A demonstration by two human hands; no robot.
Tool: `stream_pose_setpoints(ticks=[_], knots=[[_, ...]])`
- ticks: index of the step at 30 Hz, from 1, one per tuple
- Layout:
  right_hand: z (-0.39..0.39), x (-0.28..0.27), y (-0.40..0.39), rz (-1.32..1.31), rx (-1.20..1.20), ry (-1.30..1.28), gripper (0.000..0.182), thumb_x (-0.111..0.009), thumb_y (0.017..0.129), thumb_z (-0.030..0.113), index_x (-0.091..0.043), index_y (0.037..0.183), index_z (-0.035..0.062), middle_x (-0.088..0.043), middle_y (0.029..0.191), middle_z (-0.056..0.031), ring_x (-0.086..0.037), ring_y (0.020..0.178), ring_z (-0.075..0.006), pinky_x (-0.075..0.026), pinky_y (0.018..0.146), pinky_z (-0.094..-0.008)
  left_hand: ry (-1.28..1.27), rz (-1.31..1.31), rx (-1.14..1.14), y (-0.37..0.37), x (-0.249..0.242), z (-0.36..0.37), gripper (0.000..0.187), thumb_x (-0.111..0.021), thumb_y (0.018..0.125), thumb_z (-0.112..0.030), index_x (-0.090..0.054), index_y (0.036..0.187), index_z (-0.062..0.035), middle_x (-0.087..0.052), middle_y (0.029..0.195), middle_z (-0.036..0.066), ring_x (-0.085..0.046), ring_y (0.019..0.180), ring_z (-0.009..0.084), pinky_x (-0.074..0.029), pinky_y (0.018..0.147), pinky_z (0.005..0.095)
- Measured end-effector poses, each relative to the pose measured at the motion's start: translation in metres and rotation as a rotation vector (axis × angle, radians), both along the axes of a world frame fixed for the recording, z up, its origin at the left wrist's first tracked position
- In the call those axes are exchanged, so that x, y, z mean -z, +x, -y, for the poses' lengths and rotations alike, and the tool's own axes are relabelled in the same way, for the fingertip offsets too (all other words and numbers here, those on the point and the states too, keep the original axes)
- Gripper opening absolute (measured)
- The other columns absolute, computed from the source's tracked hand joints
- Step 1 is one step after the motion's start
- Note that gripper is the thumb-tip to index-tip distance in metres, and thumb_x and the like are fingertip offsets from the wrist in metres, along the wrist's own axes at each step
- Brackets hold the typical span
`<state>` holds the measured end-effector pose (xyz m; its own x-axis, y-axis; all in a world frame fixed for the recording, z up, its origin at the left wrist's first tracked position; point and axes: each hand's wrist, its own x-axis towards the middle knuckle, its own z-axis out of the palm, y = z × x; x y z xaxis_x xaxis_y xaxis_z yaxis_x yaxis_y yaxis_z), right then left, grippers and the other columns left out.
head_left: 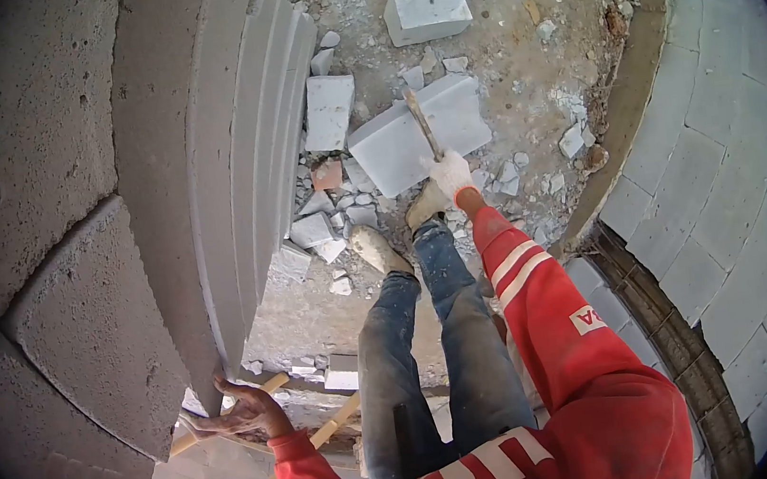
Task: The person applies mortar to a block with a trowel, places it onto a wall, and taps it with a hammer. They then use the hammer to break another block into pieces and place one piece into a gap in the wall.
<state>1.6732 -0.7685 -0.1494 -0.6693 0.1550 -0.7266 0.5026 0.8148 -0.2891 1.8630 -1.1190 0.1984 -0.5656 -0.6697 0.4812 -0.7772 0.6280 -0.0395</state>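
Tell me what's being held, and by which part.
The right-hand grip holds a wooden stick by the end nearer the body. The left-hand grip is at a grey block's lower end; holding cannot be told.

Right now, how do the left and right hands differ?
- Cover: the left hand is bare; the right hand is white-gloved.
- Pose: the left hand is open at the lower end of a grey block; the right hand is closed around a stick.

Shared: both the left hand and right hand come out of red, white-striped sleeves.
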Motion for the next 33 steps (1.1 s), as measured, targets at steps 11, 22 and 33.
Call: stream_pose_setpoints(ticks=[11,22,33], knots=[[0.049,-0.093,-0.017,-0.064,0.003,-0.013,0.037,-0.057,0.094,0.032,-0.058,0.107,-0.0031,-0.069,0.095,-0.0308,-0.067,0.097,-0.0470,-0.054,0.084,-0.0520,-0.027,0.008,0.151,0.008,0.009,0.011,0.073,-0.066,0.093,-0.052,-0.045,0.146,-0.0061,-0.047,0.135,0.018,-0.041,0.129,0.0372,-0.035,0.105,0.0562],[0.056,-0.176,0.053,-0.120,0.128,-0.177,0.043,-0.060,0.094,0.037,-0.060,0.099,-0.0058,-0.068,0.087,-0.0283,-0.067,0.088,-0.0454,-0.055,0.079,-0.0473,-0.078,0.015,0.086,0.000,-0.003,0.013,0.074,-0.063,0.094,-0.056,-0.047,0.144,-0.0041,-0.049,0.139,0.017,-0.042,0.131,0.0357,-0.035,0.106,0.0559],[-0.022,-0.226,0.148,0.089,0.004,-0.040,0.042,-0.056,0.096,0.039,-0.061,0.099,-0.0023,-0.067,0.084,-0.0304,-0.066,0.085,-0.0483,-0.053,0.072,-0.0522,-0.070,-0.075,0.048,-0.029,-0.021,-0.007,0.082,-0.076,0.080,-0.059,-0.052,0.132,-0.0006,-0.059,0.113,0.018,-0.059,0.103,0.0381,-0.045,0.096,0.0575]])
